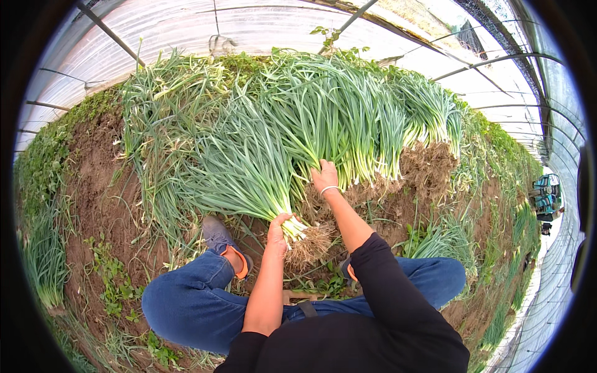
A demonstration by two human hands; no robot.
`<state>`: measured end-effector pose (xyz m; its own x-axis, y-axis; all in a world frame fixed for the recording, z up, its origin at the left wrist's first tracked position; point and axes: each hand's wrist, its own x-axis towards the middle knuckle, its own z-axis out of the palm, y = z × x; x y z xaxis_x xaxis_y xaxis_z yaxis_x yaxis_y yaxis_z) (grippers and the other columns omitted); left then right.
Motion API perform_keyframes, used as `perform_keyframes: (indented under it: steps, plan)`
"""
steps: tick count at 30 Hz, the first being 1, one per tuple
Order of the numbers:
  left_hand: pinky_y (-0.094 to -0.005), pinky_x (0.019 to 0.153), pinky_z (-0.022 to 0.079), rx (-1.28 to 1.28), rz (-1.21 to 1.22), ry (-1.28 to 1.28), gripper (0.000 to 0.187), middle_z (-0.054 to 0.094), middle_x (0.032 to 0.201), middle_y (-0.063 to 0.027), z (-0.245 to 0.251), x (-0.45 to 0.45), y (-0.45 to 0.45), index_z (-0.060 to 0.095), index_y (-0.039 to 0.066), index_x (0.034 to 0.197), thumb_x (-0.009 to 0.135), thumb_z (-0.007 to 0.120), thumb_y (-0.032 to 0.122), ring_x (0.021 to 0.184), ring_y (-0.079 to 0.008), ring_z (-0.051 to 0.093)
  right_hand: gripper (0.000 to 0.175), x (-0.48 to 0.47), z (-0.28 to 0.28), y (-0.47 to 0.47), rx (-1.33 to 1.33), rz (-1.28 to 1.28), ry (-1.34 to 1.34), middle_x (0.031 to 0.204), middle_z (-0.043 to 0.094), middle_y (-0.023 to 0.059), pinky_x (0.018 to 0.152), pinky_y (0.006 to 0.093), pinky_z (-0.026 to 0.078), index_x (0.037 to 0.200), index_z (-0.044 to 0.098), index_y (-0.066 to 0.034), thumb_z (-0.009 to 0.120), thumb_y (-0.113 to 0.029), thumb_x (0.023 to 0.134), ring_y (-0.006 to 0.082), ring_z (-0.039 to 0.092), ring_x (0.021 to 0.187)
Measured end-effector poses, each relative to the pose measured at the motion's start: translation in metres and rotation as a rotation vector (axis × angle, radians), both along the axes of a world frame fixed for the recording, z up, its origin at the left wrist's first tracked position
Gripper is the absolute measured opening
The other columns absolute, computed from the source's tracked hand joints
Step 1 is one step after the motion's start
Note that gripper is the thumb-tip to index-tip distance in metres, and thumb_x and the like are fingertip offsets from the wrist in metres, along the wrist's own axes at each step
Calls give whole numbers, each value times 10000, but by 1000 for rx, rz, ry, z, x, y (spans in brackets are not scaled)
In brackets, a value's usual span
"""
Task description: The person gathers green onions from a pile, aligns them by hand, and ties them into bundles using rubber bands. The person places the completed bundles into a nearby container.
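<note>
My left hand is wrapped around the white stalk ends of a thick bunch of green garlic or similar leek-like plants. Its flat green leaves fan out up and to the left, and the bunch's tangled brown roots stick out to the right of the hand. Farther forward, my right hand, with a pale band at the wrist, closes on a few stalks at the near edge of a long pile of the same plants. The leaves partly hide its fingers.
A separate clump with thick soil-brown roots lies at the pile's right end. Loose leaves litter the soil at left. My shoe is close to the bunch. Plastic greenhouse sheeting borders the bed. A blue-green machine stands far right.
</note>
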<state>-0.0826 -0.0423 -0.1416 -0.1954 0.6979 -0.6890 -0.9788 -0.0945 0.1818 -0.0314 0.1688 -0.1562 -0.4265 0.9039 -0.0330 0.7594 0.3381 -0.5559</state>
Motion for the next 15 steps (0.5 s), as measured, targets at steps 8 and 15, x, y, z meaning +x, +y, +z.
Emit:
perform_keyframes:
  steps: [8, 15]
  plan:
    - [-365, 666, 552, 108, 23, 44, 201, 629, 789, -149, 6, 10, -4, 564, -53, 903, 770, 595, 94, 711, -247, 642, 189, 9, 45, -28, -1445, -177, 537, 745, 579, 70, 570, 343, 494, 999, 554, -15, 508, -181, 921, 190, 574, 644]
    - [-326, 639, 541, 182, 52, 51, 200, 643, 796, -137, 13, 25, -18, 590, -41, 910, 785, 583, 116, 695, -227, 641, 96, 27, 38, -47, -1500, -444, 1341, 735, 583, 58, 744, 411, 525, 949, 547, -61, 532, -150, 915, 232, 600, 729]
